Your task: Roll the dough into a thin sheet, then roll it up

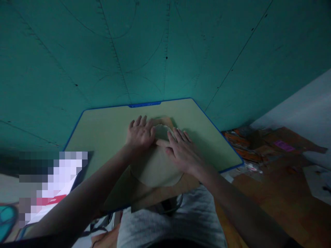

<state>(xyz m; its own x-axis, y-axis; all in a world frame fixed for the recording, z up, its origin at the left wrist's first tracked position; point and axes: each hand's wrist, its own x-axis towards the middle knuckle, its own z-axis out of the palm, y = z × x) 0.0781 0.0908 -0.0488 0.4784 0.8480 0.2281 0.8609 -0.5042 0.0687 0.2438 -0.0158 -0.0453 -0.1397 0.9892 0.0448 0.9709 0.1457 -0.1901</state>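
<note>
The left hand [141, 135] and right hand [183, 148] lie flat, fingers extended, over a rolling pin [162, 142] on seemingly soft, tearable dough [158, 167], best lifted from beneath.

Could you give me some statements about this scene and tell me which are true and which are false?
1. The left hand and right hand are both on a rolling pin. True.
2. The right hand is clenched into a fist. False: it is opened out.
3. A wooden board lies beneath the dough sheet. True.
4. The dough sheet is cut into small squares. False: it is one roundish piece.
5. The pale tabletop has blue edging. True.
6. The wall behind is bright red. False: the wall is green.
</note>
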